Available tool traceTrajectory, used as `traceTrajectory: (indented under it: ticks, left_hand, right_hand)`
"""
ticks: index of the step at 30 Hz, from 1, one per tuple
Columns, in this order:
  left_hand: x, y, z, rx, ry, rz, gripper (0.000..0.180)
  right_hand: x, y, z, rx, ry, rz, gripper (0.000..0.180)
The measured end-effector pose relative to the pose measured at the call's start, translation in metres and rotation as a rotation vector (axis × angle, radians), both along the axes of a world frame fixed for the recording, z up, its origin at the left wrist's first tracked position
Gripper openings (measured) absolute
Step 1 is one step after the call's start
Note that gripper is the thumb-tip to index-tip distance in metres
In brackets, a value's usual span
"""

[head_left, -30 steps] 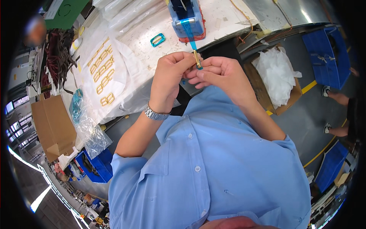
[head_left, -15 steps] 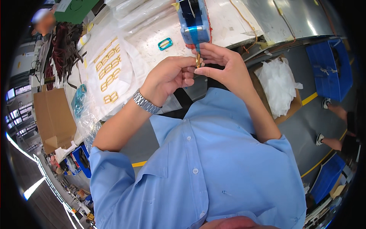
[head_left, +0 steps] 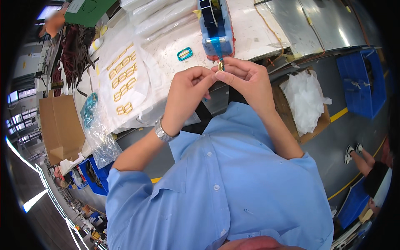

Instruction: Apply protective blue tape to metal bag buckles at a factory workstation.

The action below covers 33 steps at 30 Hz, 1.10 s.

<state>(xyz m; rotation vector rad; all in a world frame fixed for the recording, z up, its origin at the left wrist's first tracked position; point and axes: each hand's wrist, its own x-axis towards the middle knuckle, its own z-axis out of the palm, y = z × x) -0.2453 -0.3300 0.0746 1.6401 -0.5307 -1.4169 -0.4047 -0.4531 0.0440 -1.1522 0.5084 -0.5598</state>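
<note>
In my right hand [head_left: 253, 83], thumb and fingers pinch a small gold buckle [head_left: 221, 66] at the table's front edge. A strip of blue tape [head_left: 215, 44] runs down to it from a blue tape dispenser [head_left: 228, 35]. My left hand [head_left: 187, 91] is closed beside the buckle, thumb and index finger pressed together against the right thumb; what they pinch is hidden. Left of the dispenser lies a buckle wrapped in blue tape [head_left: 184, 53]. Several bare gold buckles [head_left: 123, 78] lie in rows on a white sheet [head_left: 143, 83] further left.
Rolls of clear plastic [head_left: 162, 16] lie at the back of the white table [head_left: 260, 35]. A carton of white wrapping [head_left: 306, 102] and a blue crate [head_left: 360, 83] stand to the right. At left are a cardboard box [head_left: 62, 127] and a clear bag [head_left: 102, 146]. Another person's legs [head_left: 362, 162] show far right.
My left hand has turned, its wrist lower and its fingers more upright beside the buckle. The right hand still pinches the buckle. The person at far right has moved.
</note>
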Motion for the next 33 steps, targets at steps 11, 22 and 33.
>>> traceTrajectory:
  ticks: [11,22,33]
  left_hand:
    - [-0.030,-0.007,-0.021,-0.694,-1.096,0.145,0.008]
    - [-0.007,-0.029,0.010,-0.398,-0.485,0.134,0.018]
    - [0.015,-0.030,0.048,-0.266,-0.231,-0.028,0.023]
  right_hand:
    - [0.004,0.003,-0.003,-0.024,0.039,-0.033,0.042]
    - [0.009,-0.009,-0.002,0.020,-0.057,0.018,0.036]
    - [0.008,0.005,0.018,0.061,-0.097,0.002,0.031]
